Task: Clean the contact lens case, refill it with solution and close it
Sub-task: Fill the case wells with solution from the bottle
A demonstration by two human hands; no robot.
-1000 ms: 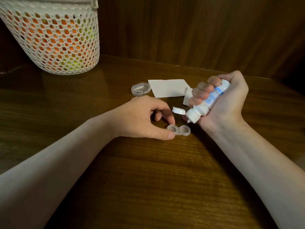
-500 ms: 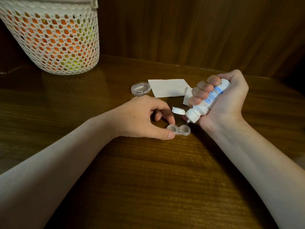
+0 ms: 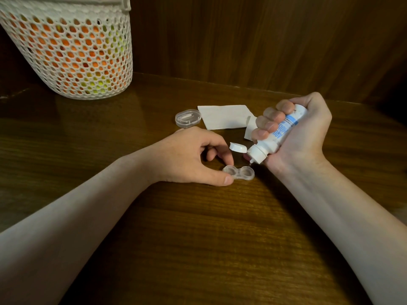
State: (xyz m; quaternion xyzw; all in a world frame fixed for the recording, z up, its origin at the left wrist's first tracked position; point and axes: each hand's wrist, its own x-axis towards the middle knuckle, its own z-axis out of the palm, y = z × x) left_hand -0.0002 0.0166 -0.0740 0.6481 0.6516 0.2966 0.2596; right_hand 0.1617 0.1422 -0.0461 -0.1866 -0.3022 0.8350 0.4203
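A clear two-well contact lens case [image 3: 239, 173] lies open on the wooden table [image 3: 198, 227]. My left hand [image 3: 189, 156] pinches its left end between thumb and forefinger. My right hand [image 3: 295, 133] grips a white solution bottle [image 3: 276, 136] with a blue label, tilted nozzle-down. Its flip cap [image 3: 237, 147] hangs open, and the nozzle sits just above the case's right well. The clear lid of the case [image 3: 188, 118] lies apart, farther back.
Two white paper tissues [image 3: 224, 116] lie behind my hands. A white mesh basket [image 3: 72, 47] with orange and green contents stands at the back left. A dark wooden wall runs along the table's far edge.
The bottle has tipped slightly lower toward the case's right well. My left hand and the case have stayed in place.
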